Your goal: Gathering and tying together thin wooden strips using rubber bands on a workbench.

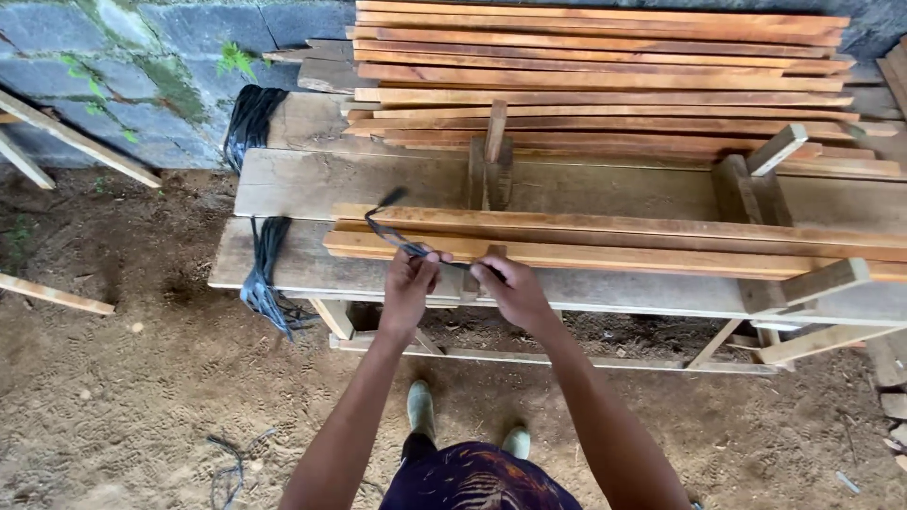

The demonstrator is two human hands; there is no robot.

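My left hand (pixel 408 280) and right hand (pixel 508 286) each pinch an end of the black strap (pixel 392 234), looped around the slat bundle (pixel 614 241) on the counter (pixel 283 269) to bind it.

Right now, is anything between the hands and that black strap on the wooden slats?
No. Both the left hand and right hand already grip the black strap, which loops over the bundle of slats on the workbench. Nothing visible sits between them.
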